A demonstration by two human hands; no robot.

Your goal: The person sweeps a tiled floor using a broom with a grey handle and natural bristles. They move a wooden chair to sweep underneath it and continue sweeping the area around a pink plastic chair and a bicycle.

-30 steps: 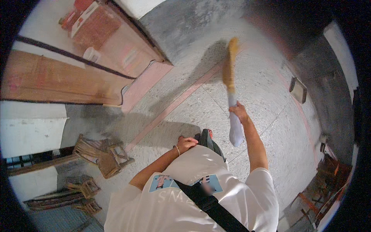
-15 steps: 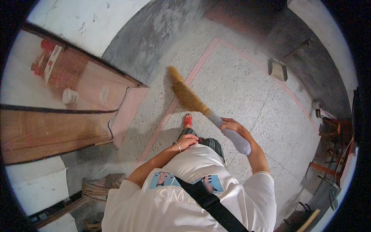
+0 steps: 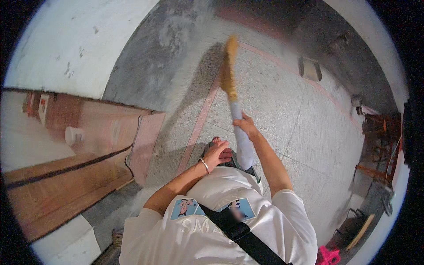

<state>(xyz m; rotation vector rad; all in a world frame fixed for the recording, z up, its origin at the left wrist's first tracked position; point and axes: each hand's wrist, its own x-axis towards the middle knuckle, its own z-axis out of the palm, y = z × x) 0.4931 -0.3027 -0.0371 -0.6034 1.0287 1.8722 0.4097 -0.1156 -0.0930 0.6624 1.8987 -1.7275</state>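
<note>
A grass broom (image 3: pixel 229 75) with a pale grey wrapped handle points away from me over the floor, its yellow-brown bristles at the far end. My right hand (image 3: pixel 246 126) is closed around the upper part of that handle, with the butt end hanging back toward my shirt. Just in front of my belly, my left hand (image 3: pixel 217 154) holds nothing; its fingers are stretched out and a little apart. A pale bracelet (image 3: pixel 204 165) circles the left wrist. Whether the bristle tips touch the floor I cannot tell.
Speckled grey floor (image 3: pixel 274 119) with a pink border strip (image 3: pixel 204 114) spreads ahead. On the left stands a wooden-edged doorway step (image 3: pixel 148 132). A dustpan-like box (image 3: pixel 310 69) sits by the far right wall. Wooden furniture (image 3: pixel 375 150) lines the right, and a bright pink object (image 3: pixel 329 255) lies low right.
The broom has swung from pointing far left to pointing almost straight ahead, raised farther out. My right hand moved left with it. My left hand has lifted forward off my lap, fingers extending.
</note>
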